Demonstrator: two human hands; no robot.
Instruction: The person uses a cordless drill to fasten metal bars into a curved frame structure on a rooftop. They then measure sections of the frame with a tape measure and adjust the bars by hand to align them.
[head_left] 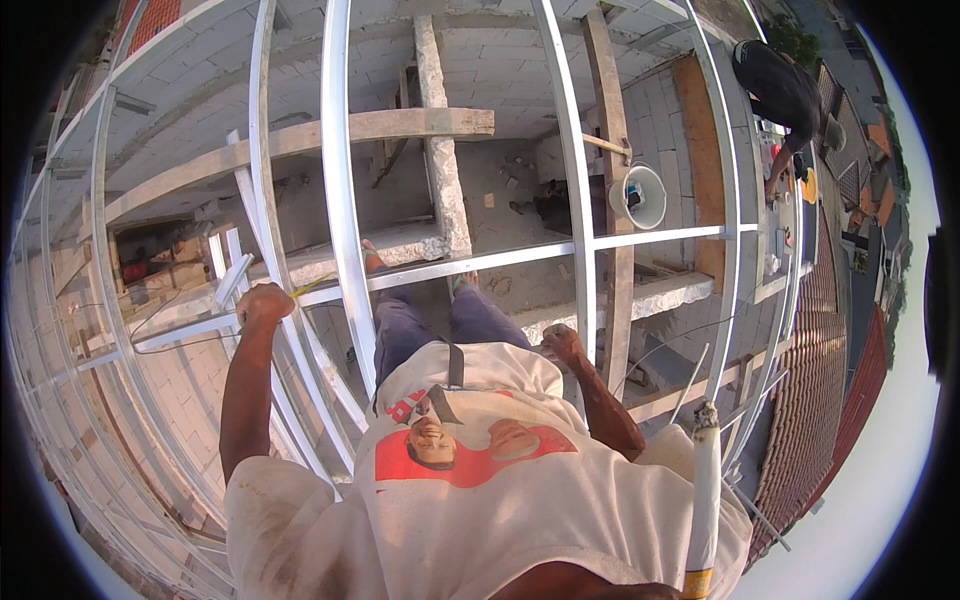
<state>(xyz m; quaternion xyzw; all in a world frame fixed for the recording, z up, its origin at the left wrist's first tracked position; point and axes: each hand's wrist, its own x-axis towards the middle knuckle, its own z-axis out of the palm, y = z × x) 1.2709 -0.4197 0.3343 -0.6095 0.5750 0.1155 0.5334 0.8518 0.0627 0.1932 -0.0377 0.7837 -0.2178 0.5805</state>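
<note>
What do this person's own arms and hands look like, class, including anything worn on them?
The left hand and right hand are bare, without gloves. No watch shows. Loose, off-white short sleeves leave both forearms uncovered.

The wide fisheye looked steeply down from the wearer's head, the cream T-shirt (480, 510) near, the metal framing (339, 150) farther off.

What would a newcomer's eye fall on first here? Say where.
Probably the bright metal bars crossing the middle. Next might come the cigarette, looming large at lower right, then the white bucket right of centre. A co-worker bends over at upper right.
</note>
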